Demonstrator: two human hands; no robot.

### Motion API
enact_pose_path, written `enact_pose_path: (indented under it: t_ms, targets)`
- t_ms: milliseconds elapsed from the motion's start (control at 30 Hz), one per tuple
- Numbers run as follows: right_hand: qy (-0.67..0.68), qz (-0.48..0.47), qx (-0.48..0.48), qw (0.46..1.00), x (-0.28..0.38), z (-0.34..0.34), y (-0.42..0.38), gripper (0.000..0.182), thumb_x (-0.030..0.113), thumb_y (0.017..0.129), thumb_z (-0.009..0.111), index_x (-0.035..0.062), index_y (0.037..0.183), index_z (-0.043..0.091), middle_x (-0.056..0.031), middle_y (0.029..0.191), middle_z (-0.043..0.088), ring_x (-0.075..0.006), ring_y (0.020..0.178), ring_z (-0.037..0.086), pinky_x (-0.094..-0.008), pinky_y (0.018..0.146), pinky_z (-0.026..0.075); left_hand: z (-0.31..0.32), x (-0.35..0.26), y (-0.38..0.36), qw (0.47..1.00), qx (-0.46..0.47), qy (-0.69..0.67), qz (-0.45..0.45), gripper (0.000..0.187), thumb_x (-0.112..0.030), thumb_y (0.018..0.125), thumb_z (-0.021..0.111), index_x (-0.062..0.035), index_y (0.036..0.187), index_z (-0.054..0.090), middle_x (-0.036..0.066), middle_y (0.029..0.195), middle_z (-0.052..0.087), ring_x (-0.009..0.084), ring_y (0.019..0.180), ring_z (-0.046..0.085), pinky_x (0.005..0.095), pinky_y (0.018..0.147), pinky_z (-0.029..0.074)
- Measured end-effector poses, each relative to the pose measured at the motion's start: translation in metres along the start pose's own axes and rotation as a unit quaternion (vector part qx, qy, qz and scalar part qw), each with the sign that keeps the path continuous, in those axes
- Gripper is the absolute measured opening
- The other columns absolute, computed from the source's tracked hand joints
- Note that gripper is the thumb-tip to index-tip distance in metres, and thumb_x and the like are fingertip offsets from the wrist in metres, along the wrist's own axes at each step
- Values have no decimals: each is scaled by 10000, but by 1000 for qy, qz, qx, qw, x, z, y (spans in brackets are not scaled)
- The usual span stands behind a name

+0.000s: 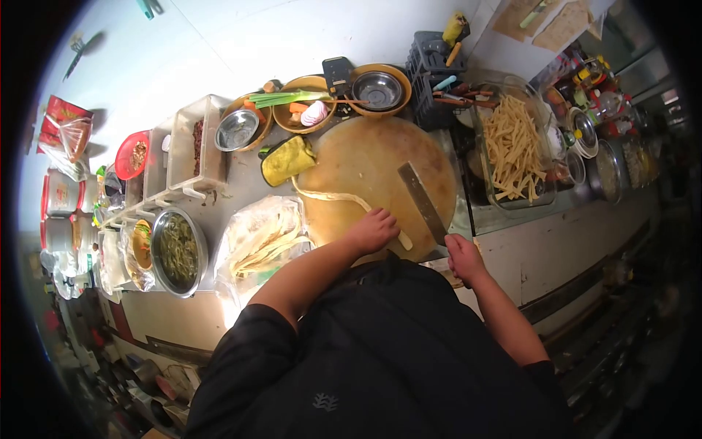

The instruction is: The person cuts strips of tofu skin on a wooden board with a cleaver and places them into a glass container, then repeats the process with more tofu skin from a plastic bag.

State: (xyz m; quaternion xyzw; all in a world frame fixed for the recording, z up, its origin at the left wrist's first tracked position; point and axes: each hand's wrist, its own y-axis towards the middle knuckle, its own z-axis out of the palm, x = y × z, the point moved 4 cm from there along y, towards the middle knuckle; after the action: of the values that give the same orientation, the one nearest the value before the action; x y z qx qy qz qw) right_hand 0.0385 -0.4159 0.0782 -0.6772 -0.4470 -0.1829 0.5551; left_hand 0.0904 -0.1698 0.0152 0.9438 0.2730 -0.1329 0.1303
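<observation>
A large round cutting board (336, 161) lies in front of me. Across its left part runs a long, pale tofu skin stick (333, 196), bent near its middle. My left hand (374, 231) has its fingers curled over the stick, close to the near end. In my right hand (463, 257) is the handle of a cleaver (423, 201). Its blade reaches over the right side of the board, apart from the stick. To the left, a clear plastic bag (267, 234) holds more tofu skin sticks. Many cut pieces (514, 143) fill a glass tray (545, 189) on the right.
A folded yellow cloth (288, 161) touches the board's upper left. Behind stand bowls with scallion (292, 96), carrot and onion, and a steel bowl (377, 90). A grey knife rack (431, 69) is at the back right. A steel basin (180, 252) of dark greens stands left.
</observation>
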Motion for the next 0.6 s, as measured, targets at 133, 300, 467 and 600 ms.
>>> enact_pose_path:
  t_ms: [133,300,467,600]
  targets:
    - [-21,4,4,1000,-5,0,2,406,383,1028,540,0,1076,664,-74,700,622,-158,609,591,-322,615,479,6,1,7,999,-29,16,-14,219,-163,814,602,-105,1016,663,66,917,570,272,938,565,400,857,483]
    - [-89,-22,3,996,-13,9,-7,452,413,1026,529,-1,1141,669,-180,891,706,-288,846,690,-373,784,519,2,-3,-9,997,-72,7,4,229,-165,807,604,-107,1017,677,71,987,593,276,996,576,402,879,496]
    - [-131,-37,15,991,2,19,-29,468,437,1019,530,16,1166,671,-207,990,723,-355,960,704,-388,845,528,10,-6,-16,994,-73,41,70,347,-217,798,636,-123,1130,672,95,1126,611,295,1112,575,422,1011,474]
    - [-152,-30,7,988,5,19,-36,470,456,1009,539,39,1181,674,-204,1032,724,-369,996,697,-402,863,531,10,-8,-17,994,-63,51,74,432,-265,814,646,-134,1226,654,108,1164,610,309,1141,564,441,1039,458]
